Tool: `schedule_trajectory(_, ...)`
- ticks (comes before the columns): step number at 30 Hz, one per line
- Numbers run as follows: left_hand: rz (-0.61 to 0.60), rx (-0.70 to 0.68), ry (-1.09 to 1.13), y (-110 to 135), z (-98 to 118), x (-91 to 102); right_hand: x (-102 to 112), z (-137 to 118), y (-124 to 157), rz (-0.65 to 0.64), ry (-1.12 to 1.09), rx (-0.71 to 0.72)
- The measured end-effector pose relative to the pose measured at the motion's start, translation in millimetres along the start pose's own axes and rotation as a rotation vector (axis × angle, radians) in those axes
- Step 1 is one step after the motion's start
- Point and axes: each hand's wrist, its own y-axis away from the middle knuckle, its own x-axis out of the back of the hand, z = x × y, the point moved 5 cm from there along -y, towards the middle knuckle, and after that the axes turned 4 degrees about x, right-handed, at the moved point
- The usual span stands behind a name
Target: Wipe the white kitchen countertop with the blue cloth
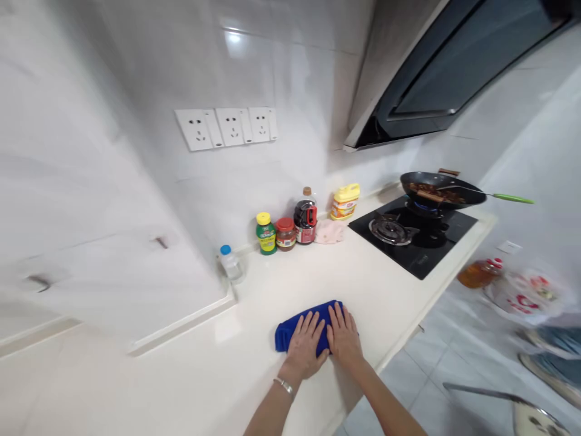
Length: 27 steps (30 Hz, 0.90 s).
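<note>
A folded blue cloth (287, 330) lies flat on the white countertop (254, 375). My left hand (305, 346) rests on its middle, fingers stretched out and slightly spread, with a bracelet at the wrist. Beside it, my right hand (344, 336) presses on the cloth's right end, also with fingers extended. Both palms face down, and neither hand grips the cloth. The thumbs almost meet near the cloth's lower edge. Part of the cloth is hidden under the hands.
Along the wall stand a blue-capped jar (231, 264), a green bottle (265, 234), a red-lidded jar (285, 234), a dark sauce bottle (305, 218), a pink cloth (329, 232) and a yellow jug (345, 202). Right is a black stove (420, 257) with a wok (440, 188) over a blue flame.
</note>
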Motion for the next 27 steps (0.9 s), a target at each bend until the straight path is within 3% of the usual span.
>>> schedule_trajectory(3, -0.004, 0.025, 0.028, 13, 7, -5.0, -6, 1, 16, 0.025, 0.041, -0.009)
schedule_trajectory(6, -0.011, 0.024, 0.058, 44, 16, -1.8, -13, -7, 46, 0.091, 0.051, 0.040)
schedule_trajectory(9, -0.016, 0.039, 0.152, 87, 16, 8.6, -17, -31, 76, 0.153, 0.050, 0.132)
schedule_trajectory(11, 0.009, 0.068, 0.216, 124, 8, 17.0, -19, -60, 90, 0.174, 0.044, 0.201)
schedule_trajectory(14, 0.099, 0.143, 0.190, 188, -19, 26.8, -25, -124, 103, 0.172, 0.006, 0.308)
schedule_trajectory(19, 0.259, 0.361, -0.081, 305, -79, 41.1, -43, -264, 114, 0.080, -0.124, 0.503)
schedule_trajectory(24, 0.456, 0.596, -0.401, 417, -131, 75.1, -58, -406, 126, -0.029, -0.230, 0.736)
schedule_trajectory(27, 0.568, 0.700, -0.532, 465, -155, 94.3, -66, -475, 128, -0.073, -0.267, 0.832)
